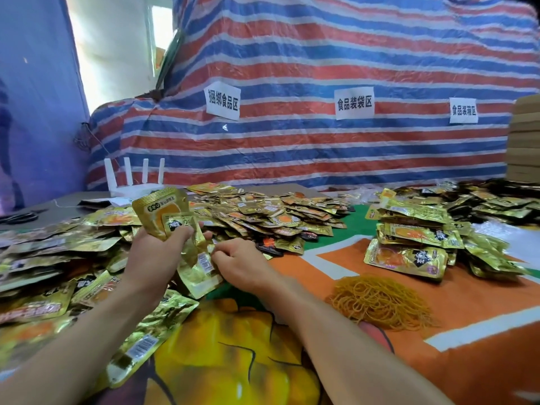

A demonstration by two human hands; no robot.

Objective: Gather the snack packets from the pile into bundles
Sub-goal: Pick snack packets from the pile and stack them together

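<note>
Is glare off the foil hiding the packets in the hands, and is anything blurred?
Head view: the window is blown out white; head view: foil on the pile glints, yet print on the packets in the left hand is legible; head view: near-left corner packets smear soft.

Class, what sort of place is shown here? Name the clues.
Probably a small food-packing workshop: heaps of gold snack packets, a pile of rubber bands for bundling, and paper signs taped to a striped tarpaulin.
</note>
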